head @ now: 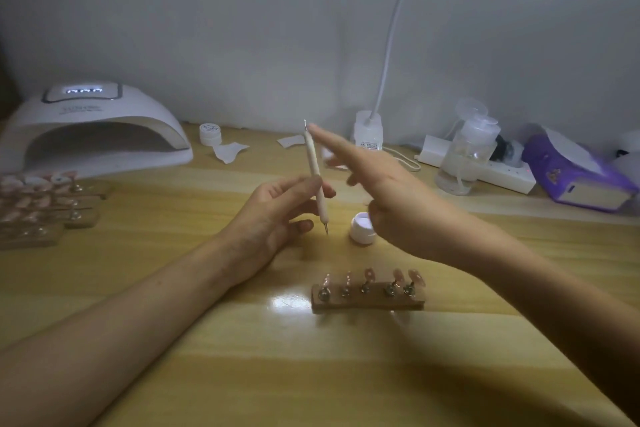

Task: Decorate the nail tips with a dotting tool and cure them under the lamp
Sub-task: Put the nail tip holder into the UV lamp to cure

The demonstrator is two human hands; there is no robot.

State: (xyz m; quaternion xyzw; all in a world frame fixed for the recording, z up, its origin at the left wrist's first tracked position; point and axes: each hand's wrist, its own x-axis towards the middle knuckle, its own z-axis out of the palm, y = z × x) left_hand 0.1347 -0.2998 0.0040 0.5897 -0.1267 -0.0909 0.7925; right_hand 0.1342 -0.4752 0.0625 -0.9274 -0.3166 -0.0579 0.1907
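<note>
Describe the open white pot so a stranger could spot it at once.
Start at the wooden nail-tip stand in the table's middle. Just behind it, by the right hand, sits a small white pot. Unlike the lidded pot by the lamp, it is open.

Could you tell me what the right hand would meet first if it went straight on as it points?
Probably the upper end of the dotting tool held by the left hand; the right hand looks nearly there, depth unclear.

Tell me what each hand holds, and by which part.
Left hand pinches the dotting tool just below mid-shaft, tip down. Right hand holds nothing; its straight fingers reach to the tool's top end.
</note>
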